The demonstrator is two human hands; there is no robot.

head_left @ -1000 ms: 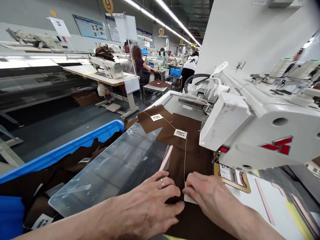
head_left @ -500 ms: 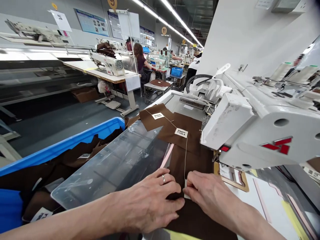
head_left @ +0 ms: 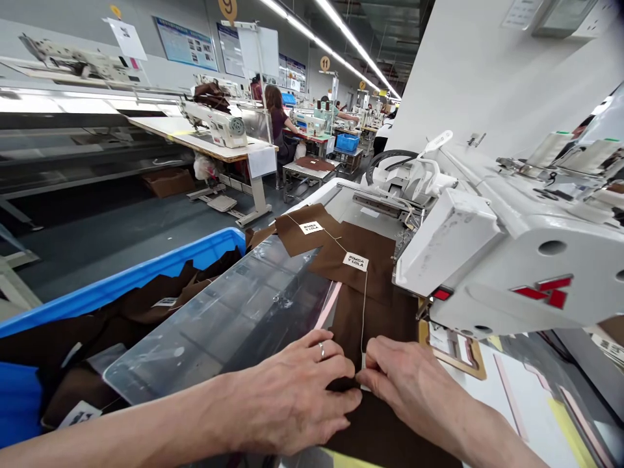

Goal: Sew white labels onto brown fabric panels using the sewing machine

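My left hand [head_left: 312, 390], a ring on one finger, rests with bent, slightly parted fingers on a dark brown fabric piece [head_left: 390, 429]. Close beside it, my right hand [head_left: 414, 383] is closed, thumb and forefinger pinched at a small white label [head_left: 363, 383], mostly hidden by my fingers. What the fingertips grip cannot be made out. A pale thread [head_left: 363, 312] runs from there up to another brown piece bearing a printed label [head_left: 355, 260]. Farther off, a second labelled brown piece [head_left: 297, 240] is joined by thread.
A white sewing machine head [head_left: 531, 260] stands at the right, with a brass-coloured frame [head_left: 475, 364] below it. At the left, a clear plastic sheet [head_left: 205, 331] slopes beside a blue bin [head_left: 146, 270] of brown pieces. Thread cones [head_left: 548, 149] stand behind the machine.
The view has shifted slightly. Both hands stay at the same spot on the fabric, with hardly any movement of the fingers.
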